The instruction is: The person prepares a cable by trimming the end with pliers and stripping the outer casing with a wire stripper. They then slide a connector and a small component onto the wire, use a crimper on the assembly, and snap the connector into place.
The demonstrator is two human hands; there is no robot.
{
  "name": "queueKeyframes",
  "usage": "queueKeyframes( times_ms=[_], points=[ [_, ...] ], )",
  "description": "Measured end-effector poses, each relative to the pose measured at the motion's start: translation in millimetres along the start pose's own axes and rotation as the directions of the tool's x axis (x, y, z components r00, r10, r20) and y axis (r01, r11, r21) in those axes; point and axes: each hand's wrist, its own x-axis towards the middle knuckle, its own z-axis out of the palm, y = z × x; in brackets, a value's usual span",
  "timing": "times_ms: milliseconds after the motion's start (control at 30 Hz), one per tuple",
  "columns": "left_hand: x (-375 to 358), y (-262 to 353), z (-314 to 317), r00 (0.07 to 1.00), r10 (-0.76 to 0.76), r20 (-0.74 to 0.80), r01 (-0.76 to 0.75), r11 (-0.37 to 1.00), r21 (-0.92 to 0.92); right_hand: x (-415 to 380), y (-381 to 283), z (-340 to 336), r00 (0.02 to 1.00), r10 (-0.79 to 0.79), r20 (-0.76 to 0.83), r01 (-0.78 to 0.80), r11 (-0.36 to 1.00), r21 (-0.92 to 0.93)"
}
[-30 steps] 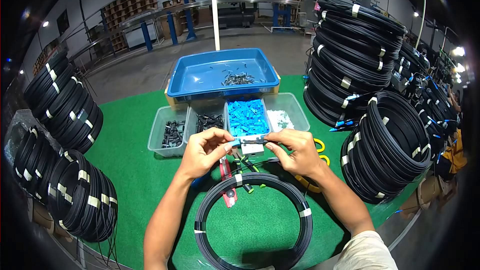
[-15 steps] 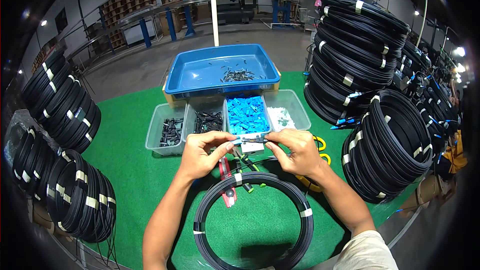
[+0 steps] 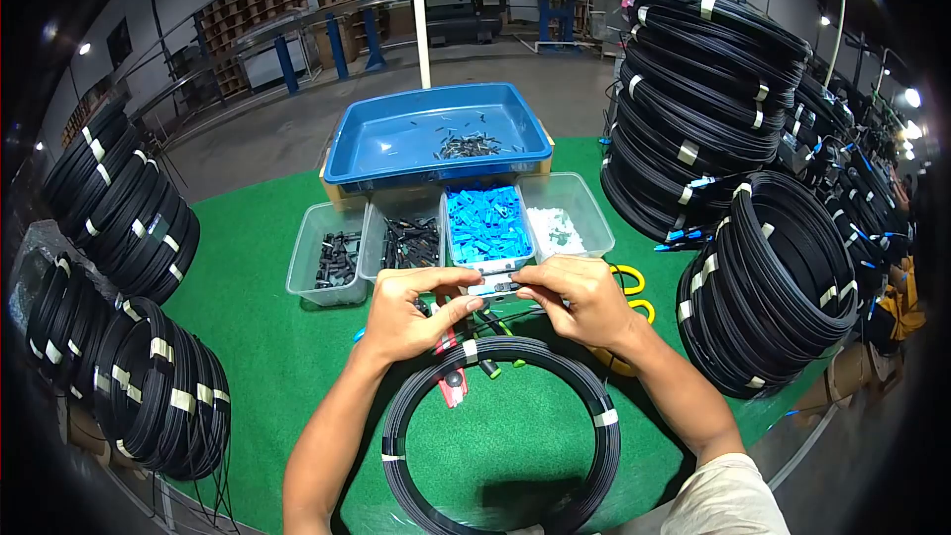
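Between my two hands is a small cable connector [image 3: 489, 289], light blue at its left end and black at its right. The thumb and forefinger of my left hand [image 3: 414, 314] pinch the blue end. My right hand [image 3: 586, 304] grips the black end with thumb and fingertips, which partly cover it. Below the hands, a coil of black cable [image 3: 399, 401] bound with pale tape lies on the green mat [image 3: 297, 367]. A red tool [image 3: 454, 389] and green-and-black handles [image 3: 490, 369] lie beneath my hands, partly hidden by the coil.
Beyond my hands stand clear bins of black parts [image 3: 339, 260], blue pieces [image 3: 487, 225] and white pieces [image 3: 557, 230]. A blue tray [image 3: 396, 134] sits behind them. Yellow-handled scissors [image 3: 634, 282] lie at right. Stacked cable coils [image 3: 698, 119] flank both sides.
My fingertips have drawn closer together around the connector, and its blue and black parts now show a shorter span between them. The hands have dropped very slightly.
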Motion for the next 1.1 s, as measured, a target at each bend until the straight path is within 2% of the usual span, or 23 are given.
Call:
queueKeyframes(
  times_ms=[100, 200, 300, 433, 600, 700, 867, 933, 1100],
  points=[
    [-0.3, 2.8, -2.7, 0.999, -0.033, 0.042, 0.032, 0.999, 0.033, 1.0, -4.2, -0.5, 1.000, 0.013, 0.008, -0.013, 1.000, 0.005],
    [-0.5, 1.1, 1.7, 0.999, 0.038, 0.009, -0.038, 0.999, 0.014, 0.6, -5.6, 1.1, 1.000, 0.022, 0.016, -0.022, 1.000, -0.013],
    [-2.7, 1.4, 4.2, 1.000, 0.023, 0.016, -0.023, 1.000, 0.008, -0.7, -2.8, 6.2, 0.998, -0.028, -0.060, 0.029, 0.999, 0.015],
    [-8.0, -5.6, 10.5, 0.999, 0.025, -0.023, -0.027, 0.995, -0.096, -1.2, -10.5, 10.8, 0.993, -0.051, -0.105, 0.050, 0.999, -0.017],
    [-12.9, -10.5, 12.0, 0.999, -0.046, 0.007, 0.046, 0.973, -0.228, 1.8, -21.2, 10.6, 0.988, -0.070, -0.139, 0.065, 0.997, -0.040],
    [-11.4, -6.1, 12.8, 0.999, 0.012, 0.051, 0.000, 0.971, -0.238, 0.1, -23.5, 10.5, 0.990, -0.061, -0.130, 0.055, 0.997, -0.047],
    [-11.1, -4.3, 12.7, 0.995, -0.090, 0.036, 0.097, 0.960, -0.263, 1.0, -20.7, 10.6, 0.992, -0.032, -0.121, 0.029, 0.999, -0.027],
    [-6.3, -1.8, 6.3, 0.999, -0.020, 0.047, 0.025, 0.994, -0.106, 2.1, -17.1, 7.5, 0.994, -0.043, -0.103, 0.039, 0.998, -0.038],
    [-6.1, -1.4, 7.7, 0.995, 0.102, 0.012, -0.101, 0.989, -0.107, 1.8, -15.6, 6.4, 0.997, -0.023, -0.068, 0.023, 1.000, 0.006]
  ],
)
